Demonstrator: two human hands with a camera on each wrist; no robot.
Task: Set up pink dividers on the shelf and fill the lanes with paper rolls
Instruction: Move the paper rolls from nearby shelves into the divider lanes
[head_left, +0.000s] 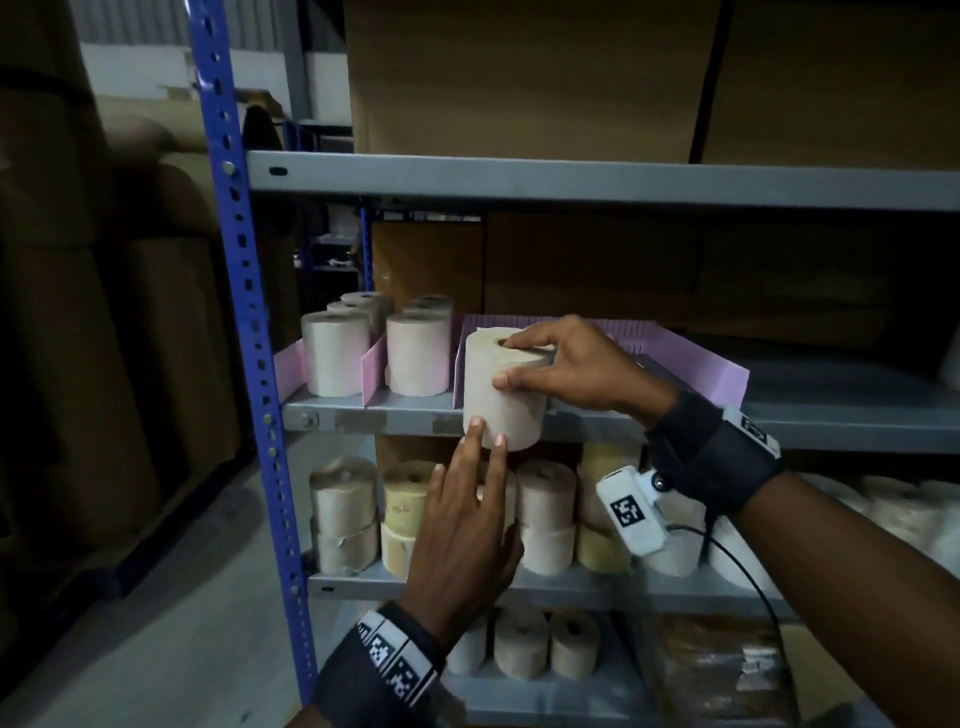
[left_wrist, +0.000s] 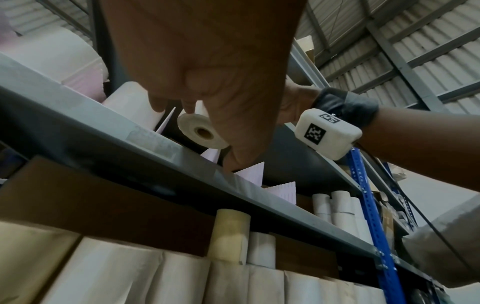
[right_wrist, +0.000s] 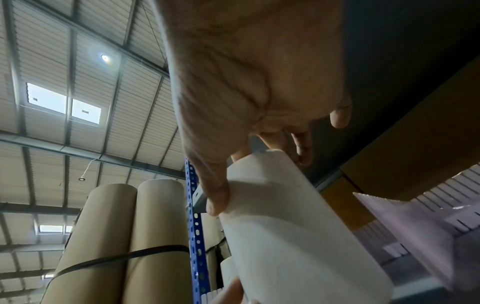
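A cream paper roll (head_left: 501, 395) stands upright at the front edge of the grey middle shelf (head_left: 395, 410), at the mouth of the third lane. My right hand (head_left: 506, 362) grips it from the right, fingers on its top and thumb on its side (right_wrist: 215, 195). My left hand (head_left: 485, 436) reaches up from below, and its straight fingers touch the roll's lower side. Pink dividers (head_left: 374, 371) (head_left: 457, 358) (head_left: 696, 364) stand on the shelf. Rolls fill the first lane (head_left: 335, 353) and the second lane (head_left: 418, 353). The left wrist view shows the roll's underside (left_wrist: 200, 131).
A blue perforated upright (head_left: 244, 291) bounds the shelf on the left. The grey shelf above (head_left: 571, 182) carries cardboard boxes (head_left: 519, 78). Stacked rolls (head_left: 545, 514) crowd the lower shelf, more rolls (head_left: 519, 644) sit below. Tall brown rolls (head_left: 78, 312) stand left of the rack.
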